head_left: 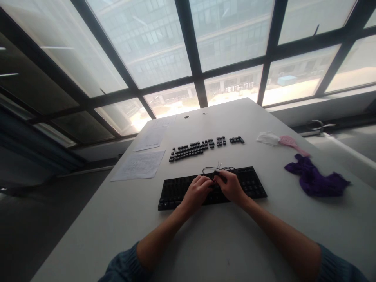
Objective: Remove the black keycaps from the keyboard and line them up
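Note:
A black keyboard (pixel 176 188) lies across the white table in front of me. My left hand (pixel 197 190) rests over its middle, fingers bent and close together; what its fingertips hold, if anything, is hidden. Right beside it, my right hand (pixel 230 186) pinches a small black keycap (pixel 216 172) between thumb and fingers, just above the keys. The fingertips of both hands nearly meet. Beyond the keyboard, loose black keycaps (pixel 188 151) are laid out in rows and clusters. A black cable (pixel 207 168) loops behind the keyboard, with a thin wire piece (pixel 220 165) by it.
Printed sheets (pixel 139 165) lie on the table's left side. At the right are a crumpled purple cloth (pixel 320 180), a pink brush-like object (pixel 290 143) and a white crumpled piece (pixel 268 138). Large windows (pixel 229 35) stand behind the table's far edge (pixel 217 106).

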`<state>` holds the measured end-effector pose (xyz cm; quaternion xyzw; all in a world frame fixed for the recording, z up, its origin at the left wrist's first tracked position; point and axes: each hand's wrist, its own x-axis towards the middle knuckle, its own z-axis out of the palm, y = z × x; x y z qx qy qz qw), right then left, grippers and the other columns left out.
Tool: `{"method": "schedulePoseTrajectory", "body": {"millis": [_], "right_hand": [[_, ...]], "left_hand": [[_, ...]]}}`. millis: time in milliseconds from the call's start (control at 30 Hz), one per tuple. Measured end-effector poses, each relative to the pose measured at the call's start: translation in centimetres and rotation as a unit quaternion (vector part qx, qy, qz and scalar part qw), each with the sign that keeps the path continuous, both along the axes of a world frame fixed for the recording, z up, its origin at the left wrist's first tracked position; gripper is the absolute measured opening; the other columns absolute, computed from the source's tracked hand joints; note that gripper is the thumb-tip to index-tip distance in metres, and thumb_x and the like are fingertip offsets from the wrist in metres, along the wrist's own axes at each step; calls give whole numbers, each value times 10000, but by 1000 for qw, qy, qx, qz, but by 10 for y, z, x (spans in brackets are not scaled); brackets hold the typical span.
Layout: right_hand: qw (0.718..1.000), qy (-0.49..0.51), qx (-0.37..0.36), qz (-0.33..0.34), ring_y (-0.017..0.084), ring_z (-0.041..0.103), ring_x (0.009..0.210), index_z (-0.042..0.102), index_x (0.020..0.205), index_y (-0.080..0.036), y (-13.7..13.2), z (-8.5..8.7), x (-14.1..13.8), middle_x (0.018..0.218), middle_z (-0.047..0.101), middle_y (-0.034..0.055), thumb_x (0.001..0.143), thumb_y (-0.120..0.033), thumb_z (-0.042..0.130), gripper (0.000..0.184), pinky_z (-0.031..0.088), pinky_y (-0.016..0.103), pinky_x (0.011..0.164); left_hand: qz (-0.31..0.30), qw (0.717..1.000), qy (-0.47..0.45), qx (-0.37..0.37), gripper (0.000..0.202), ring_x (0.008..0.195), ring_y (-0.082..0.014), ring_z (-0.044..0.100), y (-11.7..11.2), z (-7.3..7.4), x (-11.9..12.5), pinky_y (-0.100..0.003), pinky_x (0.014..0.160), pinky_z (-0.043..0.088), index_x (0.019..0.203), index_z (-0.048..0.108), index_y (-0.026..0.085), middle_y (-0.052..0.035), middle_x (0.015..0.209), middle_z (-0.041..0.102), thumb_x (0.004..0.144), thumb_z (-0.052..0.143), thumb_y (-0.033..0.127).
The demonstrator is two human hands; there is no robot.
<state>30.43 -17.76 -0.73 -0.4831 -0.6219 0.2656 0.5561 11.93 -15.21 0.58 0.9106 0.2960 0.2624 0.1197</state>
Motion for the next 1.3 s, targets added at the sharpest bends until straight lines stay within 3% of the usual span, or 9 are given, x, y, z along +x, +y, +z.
{"method": "schedulePoseTrajectory", "body": {"millis": [167,267,333,467,600,800,1000,1100,1300], "right_hand": [[998,51,-35,-24,191,624,649,641,755,-188,2,-1,2,689,676,36,923,-286,564,210,472,280,629],[996,68,-47,-19,196,631,655,638,758,-186,4,-3,3,686,675,37,926,-293,559,214,474,283,634],[996,68,-48,-15,194,625,652,638,768,-186,5,-5,3,685,669,35,924,-292,557,206,469,281,626],[997,66,-44,-10,183,603,643,636,765,-185,6,-6,3,681,651,26,921,-281,554,201,454,272,612],[997,63,-35,-10,174,587,649,617,741,-189,6,-4,4,675,628,16,924,-266,547,210,440,266,617],[998,62,-32,-2,168,581,661,603,740,-191,6,-2,4,690,617,14,923,-230,544,196,431,263,632],[997,62,-39,-2,174,582,675,614,747,-192,6,-4,4,701,623,20,919,-234,556,186,438,263,631],[997,69,-37,-1,174,581,671,616,737,-192,6,-3,4,695,625,20,921,-240,555,199,440,264,630],[991,123,-49,-25,177,600,647,639,756,-188,6,-2,5,672,646,20,920,-293,569,207,454,271,624]], "left_hand": [[58,994,-80,-36,110,950,-195,604,9,24,-1,-330,848,510,1000,668,222,-52,1004,653,901,650,265],[107,989,-99,-37,129,796,-165,598,43,37,2,-296,737,500,999,683,222,-26,915,678,887,668,284],[122,989,-86,-12,125,805,-175,596,77,41,7,-317,778,490,963,707,220,-25,901,697,866,693,298],[135,990,-23,27,89,911,-210,586,145,31,23,-369,910,449,898,749,214,-45,932,695,824,736,260],[205,977,32,50,91,1099,-272,489,179,12,37,-428,996,377,848,784,259,-63,1131,612,758,796,270],[263,963,61,12,129,1176,-321,417,194,-6,40,-456,968,357,870,796,302,-58,1232,543,744,804,326],[272,960,62,-2,162,1163,-331,424,201,-12,38,-463,954,368,898,798,311,-67,1213,550,744,798,357],[260,965,40,14,184,1128,-309,452,197,-7,37,-451,973,368,912,795,290,-74,1158,565,738,805,348],[256,962,-49,81,145,1057,-258,517,169,20,19,-422,1010,357,902,773,229,-80,1037,595,860,682,333]]}}
